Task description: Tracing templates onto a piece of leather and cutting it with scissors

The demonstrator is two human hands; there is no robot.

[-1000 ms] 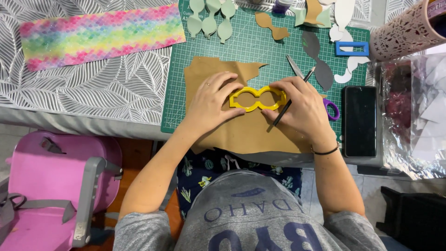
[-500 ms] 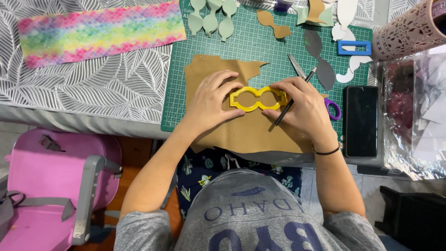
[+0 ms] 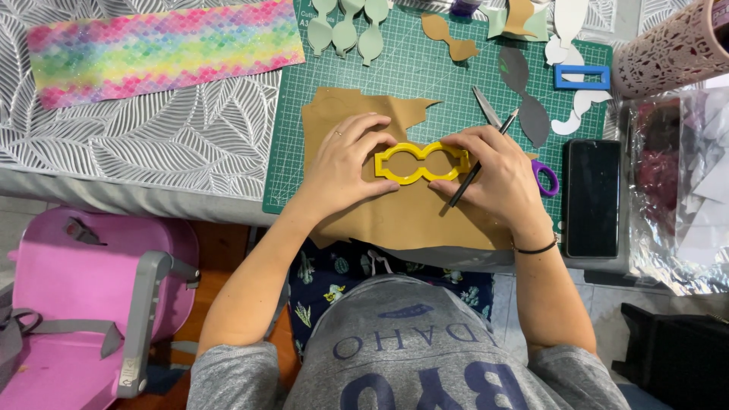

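A yellow bow-shaped outline template lies flat on a tan leather-like sheet, which covers the front of a green cutting mat. My left hand presses the template's left end with thumb and fingers. On the template's right end rests my right hand, and a dark pen is held slanted between its fingers. Scissors with purple handles lie partly under my right hand.
A rainbow scale-patterned strip lies at the far left. Pale green, tan, grey and white bow cut-outs and a blue rectangular frame sit on the mat's far side. A black phone lies to the right. A pink chair stands below left.
Both hands and the template keep the same hold and place on the tan sheet. Only the view has shifted slightly.
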